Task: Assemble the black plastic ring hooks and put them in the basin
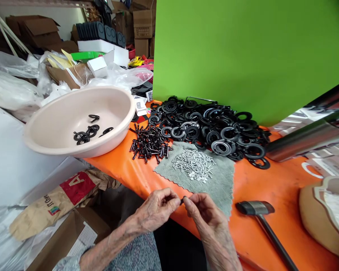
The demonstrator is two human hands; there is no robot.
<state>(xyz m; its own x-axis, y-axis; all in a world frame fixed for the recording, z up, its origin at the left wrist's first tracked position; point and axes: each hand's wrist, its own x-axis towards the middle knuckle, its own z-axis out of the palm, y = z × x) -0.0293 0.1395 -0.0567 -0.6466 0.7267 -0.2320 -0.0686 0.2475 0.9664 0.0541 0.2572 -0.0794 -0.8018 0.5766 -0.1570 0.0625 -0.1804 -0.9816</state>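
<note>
From the head camera, pinches a small black piece (pixel 182 201) between the thumb and fingers of the left hand (pixel 155 211) and the thumb and fingertips of the right hand (pixel 209 218), with both sets of fingers closed on it, nearly tip to tip. Holds it up at the near edge of the orange table (pixel 279 184), close to the front of a gray cloth (pixel 222 192). Covers much of it with the fingers, so cannot tell its full shape.

Just past the hands, shows the gray cloth spread on the table, bearing a loose pile of small silver pins (pixel 193 163) with a few white bits at its near side. Next to that, to the left, shows a pile of small black pegs (pixel 148 145), some reaching over the edge of the cloth. Behind both piles, shows a wide heap of black rings (pixel 211 126), lying in front of an upright green board (pixel 243 49).

At the left end, shows a pale basin (pixel 52 120) with a handful of black parts lying at its bottom. To the right of the cloth, shows a hammer (pixel 255 207) lying flat, its handle slanting toward the lower right. Farther right, shows a tan tub (pixel 313 210) with white stuff inside. At lower left, below the basin, shows a brown paper bag (pixel 45 210) beside an open cardboard box (pixel 56 244).
</note>
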